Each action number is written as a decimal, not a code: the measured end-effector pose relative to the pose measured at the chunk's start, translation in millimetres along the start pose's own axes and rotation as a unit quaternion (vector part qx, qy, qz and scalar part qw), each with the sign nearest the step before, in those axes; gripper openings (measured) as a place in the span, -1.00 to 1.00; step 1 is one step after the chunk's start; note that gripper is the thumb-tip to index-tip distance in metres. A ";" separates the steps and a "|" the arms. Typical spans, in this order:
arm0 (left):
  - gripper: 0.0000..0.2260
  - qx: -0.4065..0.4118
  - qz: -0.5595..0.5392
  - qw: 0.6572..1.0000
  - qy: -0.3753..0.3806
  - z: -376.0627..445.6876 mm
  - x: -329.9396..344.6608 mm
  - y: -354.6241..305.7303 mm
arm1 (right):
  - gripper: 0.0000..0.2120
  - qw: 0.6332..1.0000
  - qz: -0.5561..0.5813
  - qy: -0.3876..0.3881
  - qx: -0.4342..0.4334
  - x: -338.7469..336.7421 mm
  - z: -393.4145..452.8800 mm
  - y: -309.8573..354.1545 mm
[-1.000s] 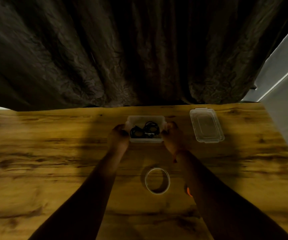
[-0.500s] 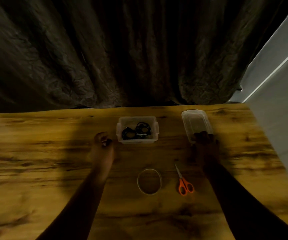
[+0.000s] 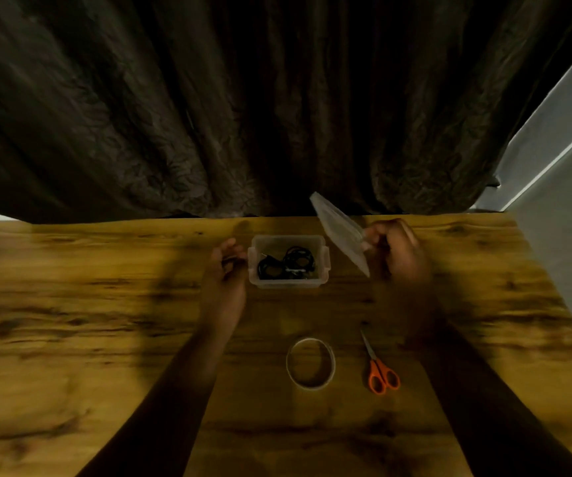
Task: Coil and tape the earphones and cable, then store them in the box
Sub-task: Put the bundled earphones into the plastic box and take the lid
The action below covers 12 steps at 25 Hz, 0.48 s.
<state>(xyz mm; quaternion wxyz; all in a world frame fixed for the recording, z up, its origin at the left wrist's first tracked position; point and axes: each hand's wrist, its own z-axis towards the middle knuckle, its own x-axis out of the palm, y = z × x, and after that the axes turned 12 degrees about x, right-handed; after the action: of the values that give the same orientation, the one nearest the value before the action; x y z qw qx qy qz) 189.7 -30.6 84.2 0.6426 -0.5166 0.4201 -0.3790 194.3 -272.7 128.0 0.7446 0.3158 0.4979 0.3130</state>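
Where the clear lid [image 3: 341, 232] lay flat on the table [image 3: 71, 321] at the box's three o'clock a moment ago, the right hand [image 3: 396, 251] now grips it by its near edge and holds it raised and tilted just right of the open box [image 3: 288, 261]. The coiled black earphones and cable [image 3: 286, 265] lie inside. The left hand [image 3: 226, 266] hovers at the box's nine o'clock, fingers loosely curled, holding nothing. Tape roll [image 3: 311, 363] and scissors [image 3: 379, 368] rest toward six o'clock. Storing looks done; closing the box seems next.
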 end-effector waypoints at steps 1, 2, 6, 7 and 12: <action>-0.69 0.003 -0.010 1.000 -0.001 6.4 1.3 -6.1 | -0.86 0.996 0.080 0.035 0.026 3.6 2.3 10.3; -0.67 0.004 -0.002 1.000 0.006 13.1 3.3 -9.2 | -0.84 0.984 0.158 0.067 0.056 7.9 4.5 20.1; -0.76 -0.029 0.038 0.999 0.004 35.0 13.2 -6.6 | -0.94 0.926 0.297 0.022 0.232 53.4 24.3 11.3; -0.79 -0.027 0.086 0.996 0.008 38.7 16.3 -5.8 | -0.92 0.920 0.284 -0.004 0.268 64.4 30.4 7.5; -0.74 0.000 0.314 0.947 0.061 54.8 30.2 15.9 | -0.97 0.953 0.088 0.003 0.290 105.8 36.7 -20.6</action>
<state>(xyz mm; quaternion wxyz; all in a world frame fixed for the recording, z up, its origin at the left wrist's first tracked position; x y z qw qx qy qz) 252.5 -36.6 70.4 0.7025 -0.3342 0.5994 -0.1886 264.5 -208.4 65.6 0.5890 0.5593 0.5400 0.2208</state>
